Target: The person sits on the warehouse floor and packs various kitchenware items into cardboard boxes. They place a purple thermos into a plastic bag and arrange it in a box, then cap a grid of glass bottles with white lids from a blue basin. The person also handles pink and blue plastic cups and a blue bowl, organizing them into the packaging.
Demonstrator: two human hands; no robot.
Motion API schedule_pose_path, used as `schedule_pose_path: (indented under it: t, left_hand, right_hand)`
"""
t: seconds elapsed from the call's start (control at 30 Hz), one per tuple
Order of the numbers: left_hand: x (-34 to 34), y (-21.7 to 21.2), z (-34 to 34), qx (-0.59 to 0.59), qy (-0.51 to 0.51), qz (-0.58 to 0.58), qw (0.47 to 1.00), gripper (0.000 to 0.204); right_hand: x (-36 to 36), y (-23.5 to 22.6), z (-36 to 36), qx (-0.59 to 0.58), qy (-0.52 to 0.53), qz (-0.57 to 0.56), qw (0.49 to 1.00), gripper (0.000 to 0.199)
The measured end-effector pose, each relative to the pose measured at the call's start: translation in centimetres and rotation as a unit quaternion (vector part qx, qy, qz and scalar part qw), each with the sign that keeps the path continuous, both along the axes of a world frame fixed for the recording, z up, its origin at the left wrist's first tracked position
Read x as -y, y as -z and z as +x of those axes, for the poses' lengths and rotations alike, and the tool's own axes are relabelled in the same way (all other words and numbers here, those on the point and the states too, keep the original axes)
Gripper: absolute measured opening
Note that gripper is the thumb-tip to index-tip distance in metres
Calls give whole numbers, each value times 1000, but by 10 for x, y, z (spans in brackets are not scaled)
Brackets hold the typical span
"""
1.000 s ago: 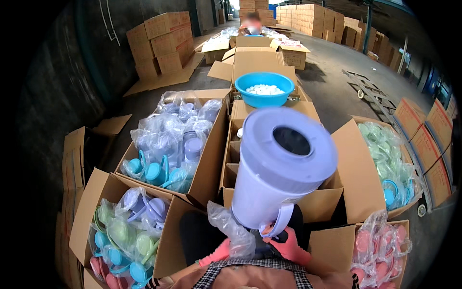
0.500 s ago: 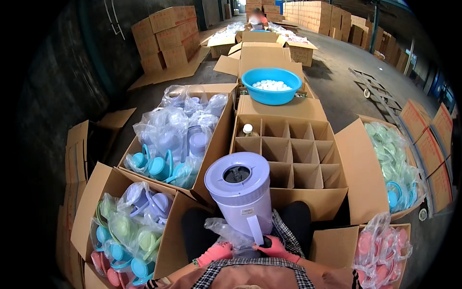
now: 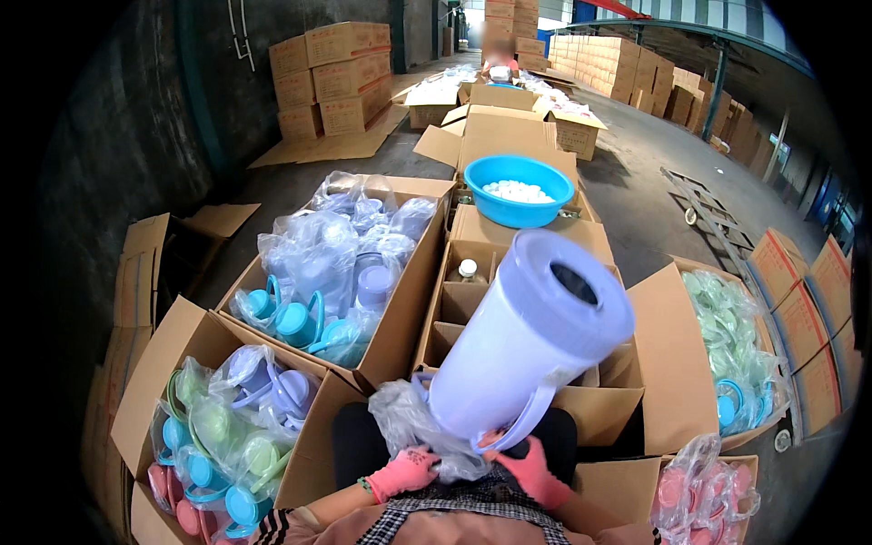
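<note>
A lavender plastic jug (image 3: 495, 363) with a side handle and a round dark opening in its top leans to the right above my lap. My right hand (image 3: 531, 472), in a pink glove, grips the jug at its base beside the lower end of the handle. Crumpled clear plastic bag (image 3: 404, 422) gathers around the bottom of the jug. My left hand (image 3: 406, 470), also gloved in pink, is closed on that bag. Behind the jug stands a divided carton (image 3: 604, 413), with a clear bottle with a white cap (image 3: 468, 270) in one compartment.
A blue basin (image 3: 518, 213) of small white pieces sits on carton flaps ahead. Cartons of bagged lavender and blue parts (image 3: 318, 245), mixed coloured parts (image 3: 218, 418), green parts (image 3: 727, 318) and pink parts (image 3: 699, 500) surround me. Another person (image 3: 500, 64) is far ahead.
The jug has risen and tilted to the right, its top now nearer. My hands have shifted a little, and the bag has bunched lower around the base. The view has tipped up slightly.
</note>
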State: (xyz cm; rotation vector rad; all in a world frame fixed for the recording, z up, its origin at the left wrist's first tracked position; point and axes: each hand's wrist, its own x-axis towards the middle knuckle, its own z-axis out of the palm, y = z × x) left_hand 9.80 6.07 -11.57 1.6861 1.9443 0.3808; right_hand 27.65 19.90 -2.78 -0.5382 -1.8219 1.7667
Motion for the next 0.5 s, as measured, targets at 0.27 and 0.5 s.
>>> schedule_pose_path:
  t: [0.27, 0.5]
  left_hand:
    - [11, -8, 13, 356, -3, -187, 916, 48]
    - [24, -55, 5, 370, 2, -123, 921, 52]
  right_hand:
    - [22, 44, -3, 216, -93, -56, 970, 32]
    - [37, 84, 10, 249, -255, 48, 933, 33]
